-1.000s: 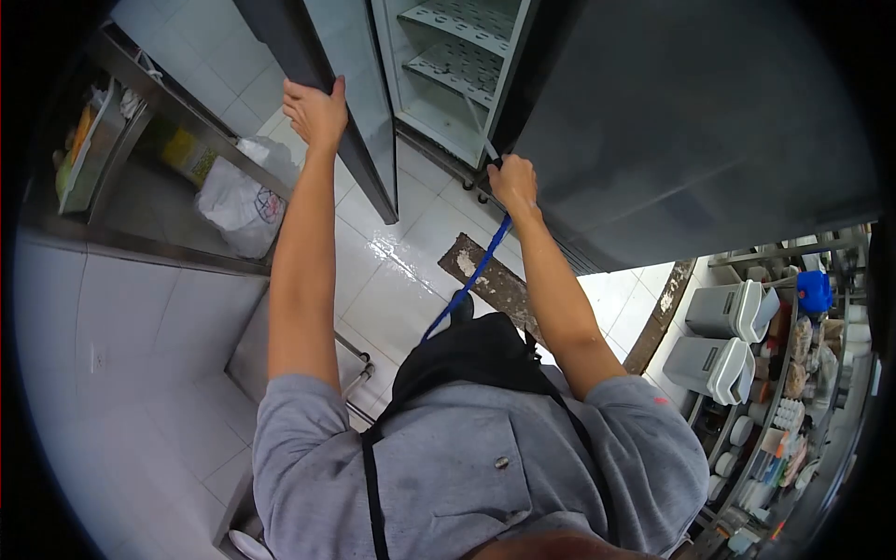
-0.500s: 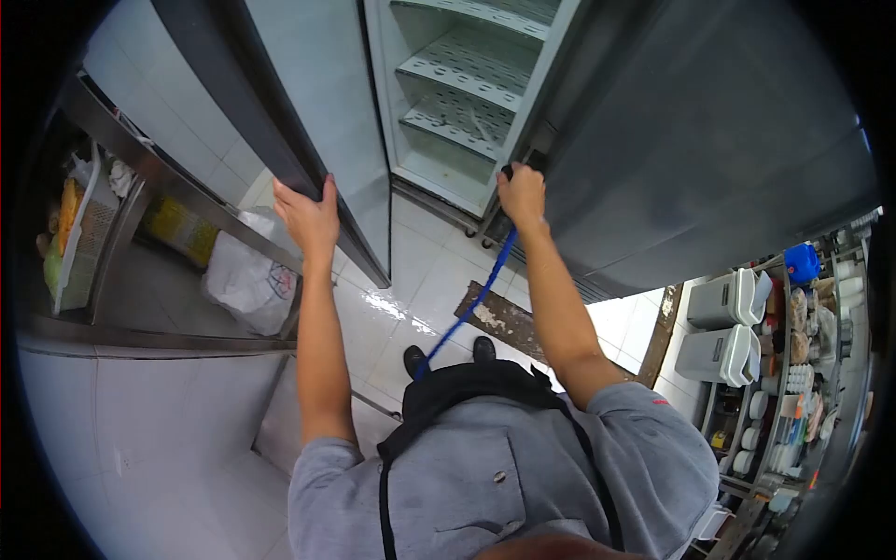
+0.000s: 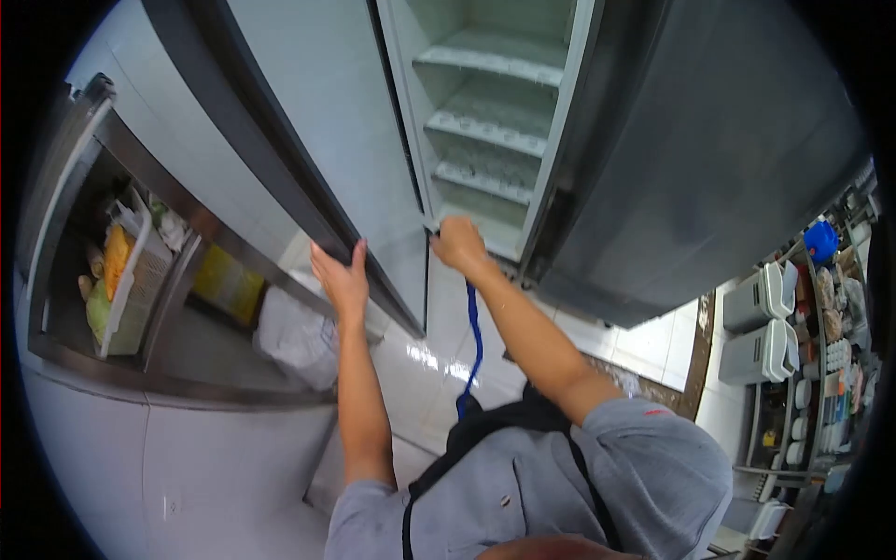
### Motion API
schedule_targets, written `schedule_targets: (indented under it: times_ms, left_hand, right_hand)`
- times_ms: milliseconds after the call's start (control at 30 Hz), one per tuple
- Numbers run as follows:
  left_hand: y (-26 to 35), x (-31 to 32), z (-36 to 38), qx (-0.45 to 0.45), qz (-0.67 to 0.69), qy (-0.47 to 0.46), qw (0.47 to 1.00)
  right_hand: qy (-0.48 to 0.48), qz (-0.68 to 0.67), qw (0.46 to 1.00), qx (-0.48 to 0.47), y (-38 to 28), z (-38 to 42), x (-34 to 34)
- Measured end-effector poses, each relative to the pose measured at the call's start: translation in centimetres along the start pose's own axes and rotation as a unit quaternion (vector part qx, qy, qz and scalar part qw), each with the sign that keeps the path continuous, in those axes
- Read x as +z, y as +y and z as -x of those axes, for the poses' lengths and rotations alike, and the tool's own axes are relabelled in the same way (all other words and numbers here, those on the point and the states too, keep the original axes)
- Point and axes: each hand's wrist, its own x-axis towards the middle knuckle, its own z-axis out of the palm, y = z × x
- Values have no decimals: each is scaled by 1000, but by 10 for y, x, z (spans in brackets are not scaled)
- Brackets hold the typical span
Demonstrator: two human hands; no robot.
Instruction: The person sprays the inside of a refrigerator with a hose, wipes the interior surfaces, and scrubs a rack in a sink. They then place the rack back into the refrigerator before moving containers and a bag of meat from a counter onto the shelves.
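My left hand (image 3: 343, 285) grips the edge of the open fridge door (image 3: 317, 103), its thumb on the inner face and its fingers on the outer side. My right hand (image 3: 459, 250) is closed round the black nozzle (image 3: 433, 234) of a blue hose (image 3: 477, 336), in front of the fridge opening. Most of the nozzle is hidden by the fingers. The hose hangs from that hand down towards my waist. Inside the fridge (image 3: 490, 210), several white perforated shelves (image 3: 490, 135) hold nothing that I can see.
A second, grey door (image 3: 709, 159) stands on the right. At left, a steel-framed counter (image 3: 224, 229) holds a basket (image 3: 140, 280) of vegetables and a white plastic bag (image 3: 297, 336). Grey bins (image 3: 756, 350) and loaded shelving line the right side. The tiled floor (image 3: 420, 373) shines wet.
My right hand has moved left with the hose nozzle, from beside the fridge frame to in front of the opening near the left door. My left hand stays on the door edge. The view has shifted.
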Motion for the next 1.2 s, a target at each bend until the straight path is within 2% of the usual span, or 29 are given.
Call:
schedule_targets:
  times_ms: [67, 133, 200, 233, 300, 367, 433, 500, 533, 567, 600, 633, 667, 700, 767, 800, 867, 933, 967, 1000, 1067, 1100, 1133, 1200]
  left_hand:
    - [1, -1, 1, 23, 6, 11, 1000]
    - [7, 0, 3, 17, 2, 5, 1000]
    - [11, 2, 6, 6, 13, 5, 1000]
    - [12, 3, 8, -4, 9, 4, 1000]
    - [14, 3, 10, -8, 8, 10, 1000]
    - [4, 10, 11, -2, 18, 35, 999]
    - [13, 3, 18, -94, 54, 1, 994]
    - [1, 10, 42, -117, 9, 63, 991]
    - [7, 3, 64, -131, 62, 40, 989]
    - [16, -11, 92, -131, 131, -59, 981]
    - [-22, 18, 143, -5, 128, -125, 984]
    - [-44, 29, 195, 29, 151, -272, 950]
    - [-35, 21, 240, -11, 109, -358, 927]
    - [-53, 23, 288, -24, 111, -439, 891]
    - [-61, 4, 335, -182, 86, -479, 854]
    - [-74, 7, 352, -185, 111, -454, 865]
    - [-85, 15, 353, -187, 138, -426, 874]
    - [-66, 8, 306, -214, 17, -511, 832]
    - [-31, -17, 274, -134, 9, -468, 874]
    - [-17, -23, 251, -137, 8, -466, 874]
    - [-4, -36, 217, -58, 26, -430, 901]
    - [6, -46, 202, -62, 24, -433, 899]
    - [15, -54, 187, -64, 45, -448, 891]
    - [23, -57, 176, -69, 66, -462, 882]
  right_hand:
    - [32, 4, 999, 10, 15, -9, 13]
    - [59, 14, 998, 29, 20, -14, -6]
    - [180, -11, 983, 42, 26, -19, -29]
    - [184, -6, 982, 46, 19, -19, -46]
    - [242, -63, 968, 22, 0, -25, -88]
    - [308, -47, 950, -13, -20, -41, -112]
    - [379, -50, 922, -58, -42, -57, -135]
    - [416, -67, 904, -77, -62, -75, -154]
    - [438, -91, 890, -84, -70, -83, -163]
    - [460, -83, 879, -98, -75, -95, -172]
    - [468, -79, 873, -110, -84, -102, -186]
    - [484, -101, 859, -130, -91, -107, -195]
    - [497, -123, 846, -148, -96, -111, -202]
    - [519, -135, 828, -164, -103, -117, -211]
    - [524, -143, 818, -189, -122, -121, -232]
    - [530, -152, 808, -205, -128, -124, -242]
    - [521, -174, 811, -202, -135, -144, -267]
    - [528, -190, 803, -200, -144, -157, -292]
    - [545, -187, 792, -199, -149, -159, -303]
    - [552, -184, 787, -204, -152, -163, -317]
    - [531, -213, 796, -199, -161, -148, -339]
    - [502, -245, 808, -187, -166, -133, -348]
    - [544, -216, 787, -194, -165, -137, -358]
    - [552, -208, 793, -151, -159, -138, -379]
